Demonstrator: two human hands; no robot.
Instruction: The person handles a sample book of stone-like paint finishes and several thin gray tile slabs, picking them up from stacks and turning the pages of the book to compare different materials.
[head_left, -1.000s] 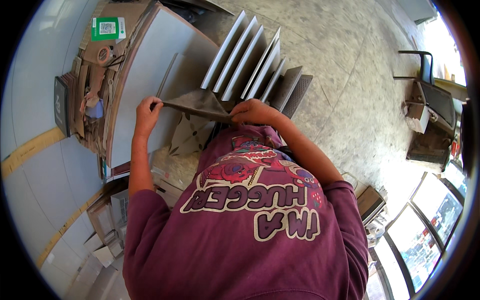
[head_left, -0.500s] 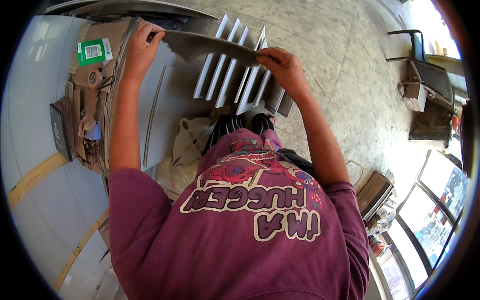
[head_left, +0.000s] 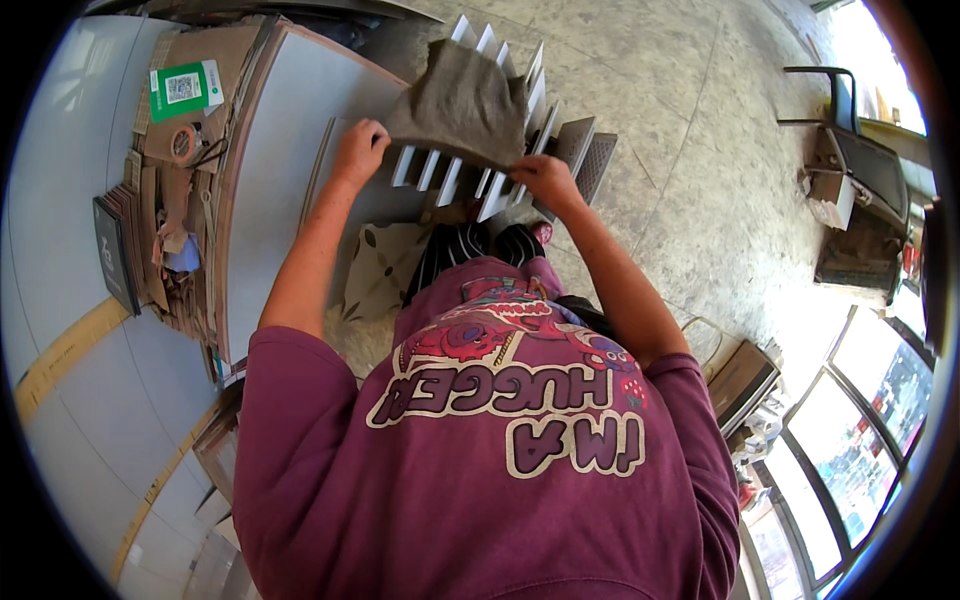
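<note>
A grey-brown cloth (head_left: pixel 455 105) is spread between my hands, its far part draped over a row of white upright panels (head_left: pixel 496 196). My left hand (head_left: pixel 360 152) pinches the cloth's near left corner, beside a large pale grey board. With closed fingers, my right hand (head_left: pixel 546 182) grips the near right corner, close above the panels' near ends. The cloth covers the middle of the panels; their far and near ends show.
The large pale board (head_left: pixel 300 95) stands at the left, beside stacked cardboard holding a green card (head_left: pixel 186 90) and a tape roll (head_left: pixel 185 143). Darker panels (head_left: pixel 596 165) stand right of the row. A patterned tile (head_left: pixel 382 268) lies near my legs. A chair (head_left: pixel 842 105) stands far right.
Both hands have come down and nearer to me, the left also rightward. The cloth, stretched taut edge-on before, now hangs spread over the panels.
</note>
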